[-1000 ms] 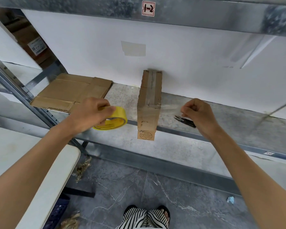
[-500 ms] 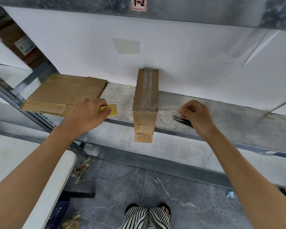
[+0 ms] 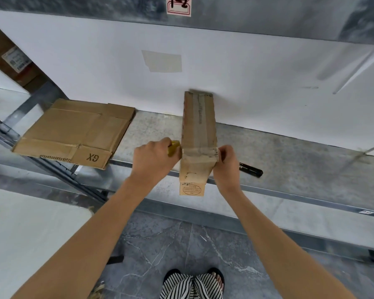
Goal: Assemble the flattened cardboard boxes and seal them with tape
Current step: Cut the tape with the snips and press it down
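My left hand [image 3: 154, 160] grips the yellow tape roll [image 3: 174, 147] against the left side of the narrow cardboard box [image 3: 198, 126]. The box stands on edge on the grey shelf [image 3: 289, 156], its far end at the white wall and its near end past the shelf's front rail. My right hand [image 3: 226, 162] pinches the tape strip [image 3: 200, 152] at the box's right side, so the strip lies across the top. Flattened cardboard [image 3: 73, 128] lies at nine o'clock from the box, well apart. A black tool [image 3: 251, 170] lies at three o'clock, just beside my right hand.
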